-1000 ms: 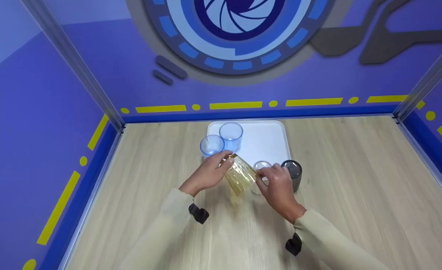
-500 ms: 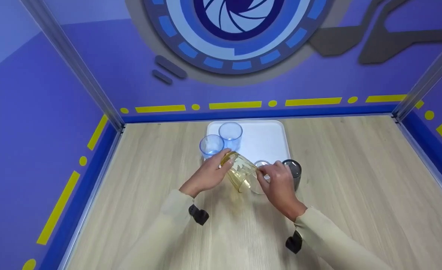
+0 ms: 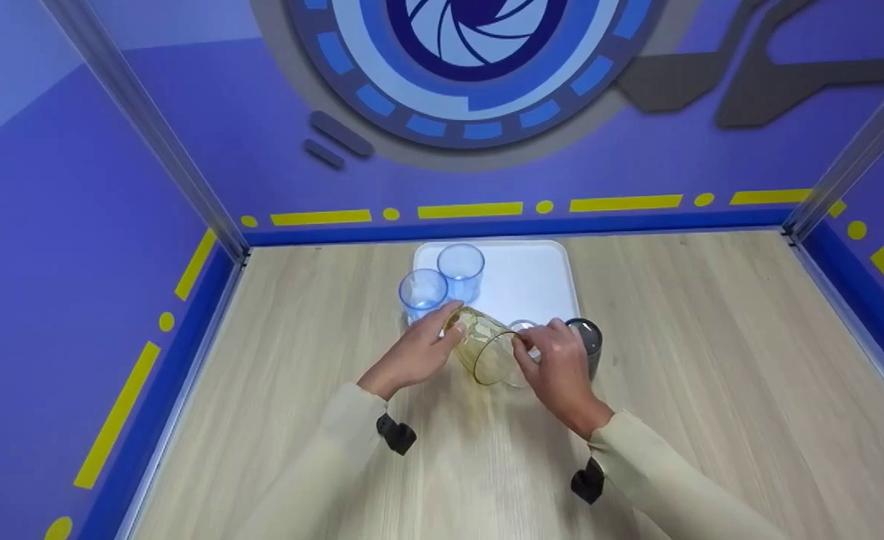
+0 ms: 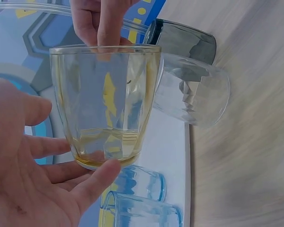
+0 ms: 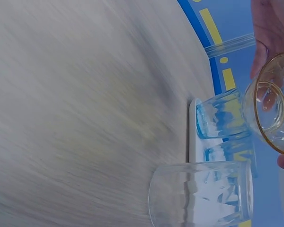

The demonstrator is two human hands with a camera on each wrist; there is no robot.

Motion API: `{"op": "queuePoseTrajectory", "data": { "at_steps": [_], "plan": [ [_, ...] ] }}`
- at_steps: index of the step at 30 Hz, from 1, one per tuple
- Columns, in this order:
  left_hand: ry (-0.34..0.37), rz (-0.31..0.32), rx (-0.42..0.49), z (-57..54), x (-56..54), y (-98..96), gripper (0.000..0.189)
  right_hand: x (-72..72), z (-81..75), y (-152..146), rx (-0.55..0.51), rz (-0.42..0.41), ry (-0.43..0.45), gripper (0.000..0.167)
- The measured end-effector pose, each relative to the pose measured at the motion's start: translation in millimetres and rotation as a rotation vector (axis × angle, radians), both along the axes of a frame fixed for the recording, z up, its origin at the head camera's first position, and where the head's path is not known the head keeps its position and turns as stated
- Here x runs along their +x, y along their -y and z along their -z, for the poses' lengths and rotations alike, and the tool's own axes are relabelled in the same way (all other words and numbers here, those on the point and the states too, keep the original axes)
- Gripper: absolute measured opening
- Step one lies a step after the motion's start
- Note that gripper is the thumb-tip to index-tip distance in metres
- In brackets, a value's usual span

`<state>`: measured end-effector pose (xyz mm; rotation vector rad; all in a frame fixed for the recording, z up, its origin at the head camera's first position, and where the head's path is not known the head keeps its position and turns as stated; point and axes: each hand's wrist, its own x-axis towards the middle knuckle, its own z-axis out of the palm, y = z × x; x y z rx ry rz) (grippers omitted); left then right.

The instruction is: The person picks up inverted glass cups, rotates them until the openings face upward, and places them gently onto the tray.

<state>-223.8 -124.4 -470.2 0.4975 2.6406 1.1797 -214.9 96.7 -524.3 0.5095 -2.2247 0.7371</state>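
Observation:
A yellow-tinted clear glass [image 3: 479, 345] is held tilted above the table, its rim turned down to the right. My left hand [image 3: 410, 358] grips it near the base, thumb and fingers around the bottom in the left wrist view. At the rim, my right hand [image 3: 560, 367] pinches the edge between thumb and fingers. Behind the right hand stands a colourless glass [image 4: 199, 92], partly hidden in the head view. A dark grey glass [image 3: 591, 351] is just right of that hand. Two blue glasses, a nearer one [image 3: 422, 291] and a farther one [image 3: 462, 270], are beyond the left hand.
A white tray [image 3: 535, 281] lies against the back wall, with the blue glasses at its left side. Wooden tabletop [image 3: 711, 360] stretches to both sides. Patterned blue walls [image 3: 224, 150] enclose the table at the back, left and right.
The yellow glass has turned between my hands, so its open rim now faces more toward the head camera. Both hands stay in nearly the same place; the other glasses have not moved.

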Motion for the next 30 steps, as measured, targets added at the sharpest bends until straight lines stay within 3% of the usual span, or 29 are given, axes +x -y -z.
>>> {"op": "queuePoseTrajectory", "data": {
  "at_steps": [11, 22, 30],
  "plan": [
    [-0.17, 0.023, -0.078, 4.5, 13.9, 4.7, 0.051, -0.3, -4.2, 4.8, -0.007, 0.018, 0.031, 0.01],
    [-0.217, 0.019, -0.146, 9.1, 27.1, 9.4, 0.065, -1.4, -1.5, 6.1, -0.019, 0.015, 0.031, 0.014],
    [-0.24, 0.023, -0.157, 13.4, 35.9, 6.2, 0.096, -0.5, -2.7, 9.0, -0.004, 0.012, 0.052, 0.017]
  ]
}}
